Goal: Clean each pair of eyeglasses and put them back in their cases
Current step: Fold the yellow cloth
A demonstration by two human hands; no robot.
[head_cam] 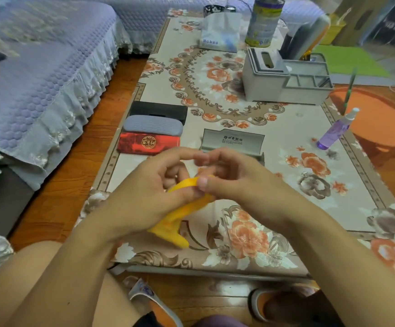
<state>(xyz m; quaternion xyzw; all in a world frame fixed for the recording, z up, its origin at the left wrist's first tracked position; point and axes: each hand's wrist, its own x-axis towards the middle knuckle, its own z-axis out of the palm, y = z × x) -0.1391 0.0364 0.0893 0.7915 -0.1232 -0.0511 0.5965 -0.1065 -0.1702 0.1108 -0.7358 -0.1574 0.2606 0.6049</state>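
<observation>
Nearest: bare knees and two slippers on the wood floor under the table edge. Both forearms reach forward and angle inward, wrists meeting over the near half of the floral tablecloth [286,128].

Left hand [149,192] has its fingers curled, gripping a yellow cloth [175,223]; the cloth hangs down from the hand and its lower end trails toward the table. Right hand [229,182] has its fingers curled too, thumb pinching the top fold of the cloth right against the left thumb. Fingertips of both hands touch above the cloth. The eyeglasses are hidden inside the hands and cloth, cannot tell how they sit.

Just beyond the hands: an open grey case [233,141], lid up, partly hidden by the fingers. Left of it, three closed cases in a row going away: red case [148,142], grey-blue case [152,126], black case [158,110], each touching the next. At the right table edge a purple spray bottle [334,131], tilted. Farther back a grey organizer box [286,79], a tall tin can [263,22] and a white bag [220,29]. A sofa with a lilac cover runs along the left.
</observation>
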